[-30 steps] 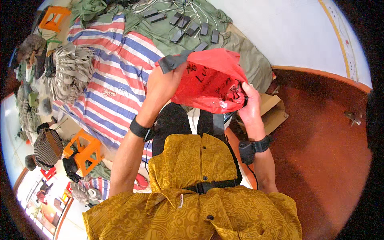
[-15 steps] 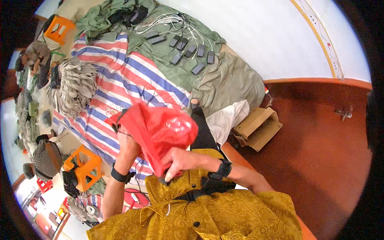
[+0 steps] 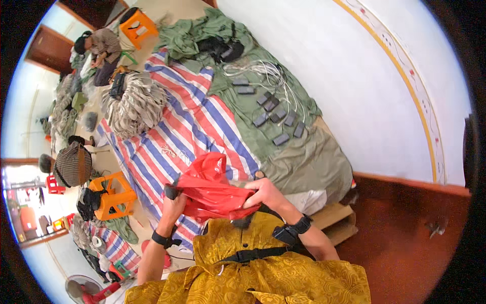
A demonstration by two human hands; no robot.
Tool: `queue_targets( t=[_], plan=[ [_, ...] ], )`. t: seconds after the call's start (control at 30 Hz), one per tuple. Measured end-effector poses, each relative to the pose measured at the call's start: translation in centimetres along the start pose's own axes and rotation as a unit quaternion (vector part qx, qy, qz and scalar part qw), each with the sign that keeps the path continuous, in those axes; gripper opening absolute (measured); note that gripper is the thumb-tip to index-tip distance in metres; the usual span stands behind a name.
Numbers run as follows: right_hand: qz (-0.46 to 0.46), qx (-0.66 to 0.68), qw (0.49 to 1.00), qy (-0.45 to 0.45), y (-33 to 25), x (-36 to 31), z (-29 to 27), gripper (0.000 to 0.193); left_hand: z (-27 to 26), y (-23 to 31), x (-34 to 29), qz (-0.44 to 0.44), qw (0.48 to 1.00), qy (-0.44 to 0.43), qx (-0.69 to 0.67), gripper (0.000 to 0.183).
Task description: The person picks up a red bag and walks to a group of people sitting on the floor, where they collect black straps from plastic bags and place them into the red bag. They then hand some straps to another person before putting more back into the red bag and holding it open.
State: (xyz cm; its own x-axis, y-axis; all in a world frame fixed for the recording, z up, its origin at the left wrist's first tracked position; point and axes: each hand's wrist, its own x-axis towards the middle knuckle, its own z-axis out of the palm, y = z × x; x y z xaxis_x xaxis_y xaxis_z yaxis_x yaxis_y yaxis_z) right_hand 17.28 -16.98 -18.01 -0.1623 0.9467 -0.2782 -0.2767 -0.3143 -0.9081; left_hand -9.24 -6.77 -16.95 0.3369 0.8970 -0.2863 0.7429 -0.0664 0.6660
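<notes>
A glossy, crumpled red plastic bag [image 3: 210,195] hangs between my hands in front of my waist. My left hand [image 3: 174,205] is closed on its left end, where a small dark grey piece [image 3: 171,191] sticks up by the fingers. With fingers and thumb, my right hand [image 3: 264,193] pinches the right edge of the bag. Another dark grey patch [image 3: 243,221] shows below the red plastic; I cannot tell whether it belongs to the bag. What the bag holds, if anything, is hidden.
Striped sheeting [image 3: 202,116] covers the floor ahead, beside green cloth [image 3: 238,111] bearing white cables and several dark boxes [image 3: 272,104]. A bundle of pale gloves [image 3: 134,104], an orange stool [image 3: 114,195] and two seated people are left. A cardboard box [image 3: 336,225] lies right.
My hands have moved apart, stretching the red bag sideways between them; it hung bunched and more upright before. The right hand has shifted up and to the right. My head view has turned.
</notes>
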Motion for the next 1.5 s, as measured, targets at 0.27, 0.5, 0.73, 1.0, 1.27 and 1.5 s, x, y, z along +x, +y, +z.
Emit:
queue_targets(
  t=[0.27,0.5,0.73,1.0,1.27,1.5],
  plan=[
    [-0.027,-0.202,0.974,0.098,-2.5,6.5,-3.8,0.022,3.7,0.8,-1.1,-0.157,0.987,-0.036,-0.013,0.028],
    [-0.502,-0.448,0.734,-0.091,-8.4,10.9,9.2,0.025,3.1,-8.3,-1.4,-0.181,0.947,0.170,-0.206,0.028],
    [-0.361,-0.593,0.646,-0.317,-0.6,18.3,21.8,0.044,-5.7,-14.2,0.1,-0.227,0.920,0.183,-0.261,0.028],
    [-0.222,-0.582,0.642,-0.448,6.8,30.5,34.2,0.023,-16.4,-27.1,-0.9,-0.336,0.794,0.246,-0.443,0.031],
    [-0.020,-0.598,0.532,-0.599,4.7,38.4,44.5,0.018,-27.1,-36.1,-0.3,-0.348,0.538,0.351,-0.683,0.030],
    [-0.075,-0.629,0.538,-0.556,4.0,49.7,46.5,0.025,-30.7,-38.4,4.3,-0.332,0.901,0.264,-0.095,0.034]
  ],
)
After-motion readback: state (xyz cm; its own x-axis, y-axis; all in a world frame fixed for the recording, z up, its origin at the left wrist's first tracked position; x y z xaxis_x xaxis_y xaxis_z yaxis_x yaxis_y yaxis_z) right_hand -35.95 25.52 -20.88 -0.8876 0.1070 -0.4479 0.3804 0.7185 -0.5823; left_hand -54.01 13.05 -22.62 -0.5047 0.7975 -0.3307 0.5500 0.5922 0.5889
